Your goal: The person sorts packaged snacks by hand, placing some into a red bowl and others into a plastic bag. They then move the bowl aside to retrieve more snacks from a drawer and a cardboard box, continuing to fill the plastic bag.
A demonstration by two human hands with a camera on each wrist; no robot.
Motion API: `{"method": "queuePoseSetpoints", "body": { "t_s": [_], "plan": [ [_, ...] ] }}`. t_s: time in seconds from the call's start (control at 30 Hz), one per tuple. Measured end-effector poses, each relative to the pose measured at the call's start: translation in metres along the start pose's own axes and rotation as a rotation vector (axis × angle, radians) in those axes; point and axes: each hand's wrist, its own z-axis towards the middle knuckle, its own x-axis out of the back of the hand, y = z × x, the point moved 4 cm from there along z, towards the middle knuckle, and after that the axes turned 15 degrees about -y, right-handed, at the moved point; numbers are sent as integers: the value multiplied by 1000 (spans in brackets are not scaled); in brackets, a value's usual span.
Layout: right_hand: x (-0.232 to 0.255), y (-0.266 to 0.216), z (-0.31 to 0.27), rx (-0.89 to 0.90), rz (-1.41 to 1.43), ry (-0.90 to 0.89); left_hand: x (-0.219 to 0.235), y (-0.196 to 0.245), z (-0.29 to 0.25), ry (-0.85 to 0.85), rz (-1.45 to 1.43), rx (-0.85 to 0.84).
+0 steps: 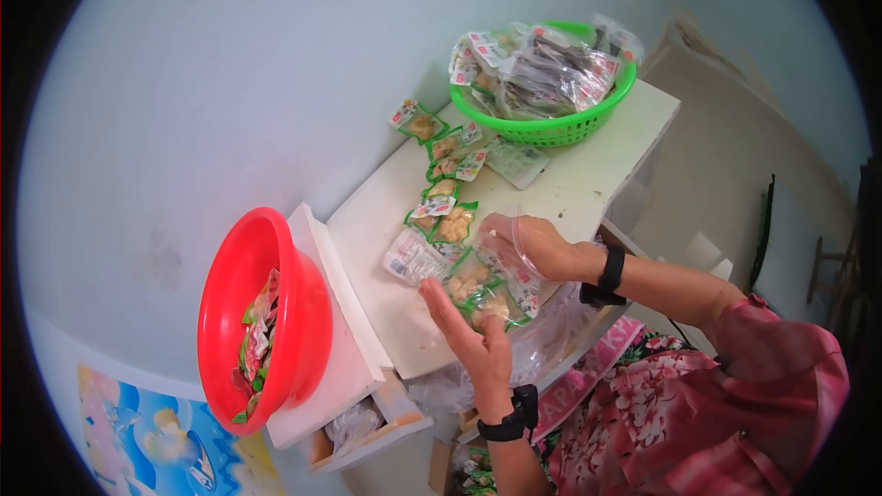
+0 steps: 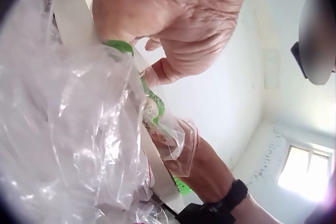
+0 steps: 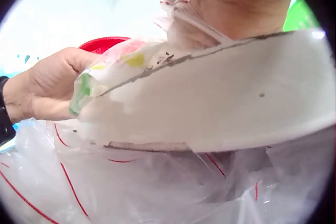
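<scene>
In the head view my left hand (image 1: 478,349) lies at the table's near edge, fingers straight, thumb against a green-edged clear food packet (image 1: 503,307). My right hand (image 1: 533,246) is inside a clear plastic bag, whose mouth lies round the back of the hand; its fingertips are hard to make out. The left wrist view has my left hand (image 2: 184,19) above the packet (image 2: 151,107) and my bagged right hand (image 2: 202,163) beyond it. From the right wrist, my left hand (image 3: 52,85) touches the packet (image 3: 81,95); my right hand (image 3: 231,6) is partly hidden behind the table edge.
Several similar packets (image 1: 455,223) lie across the white table (image 1: 372,220). A green basket (image 1: 560,131) heaped with packets stands at the back. To the left is a red basin (image 1: 308,331) with wrappers inside. Clear bags (image 1: 542,349) fill an open drawer below the table edge.
</scene>
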Motion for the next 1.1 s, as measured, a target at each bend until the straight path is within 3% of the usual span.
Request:
{"method": "queuePoseSetpoints", "body": {
  "t_s": [0.1,0.2,0.3,0.4,0.5,0.6,0.7,0.8,0.9,1.0,1.1],
  "plan": [
    [9,1,-3,-45,73,-6,-3,-5,-5,99,-353,5],
    [23,0,-13,-54,233,-25,2,-5,-12,60,-175,39],
    [12,20,-13,21,227,25,-6,-8,-9,9,-320,5],
    [11,20,-11,71,191,64,-7,-7,-4,-3,-245,13],
    [23,12,-17,-17,297,-82,-3,-5,-2,-79,-102,38],
    [24,30,-18,72,196,-6,10,-2,7,-52,-10,57],
    [31,31,-28,28,627,19,37,-5,25,-27,254,199],
    [29,33,-26,92,680,8,45,5,64,-133,310,166],
    [32,30,-26,71,603,-45,33,-14,110,-209,20,209],
    [30,35,-26,116,592,-22,15,-35,145,-192,-279,437],
    [30,37,-26,146,550,0,4,-52,169,-125,-282,480]
  ]
}}
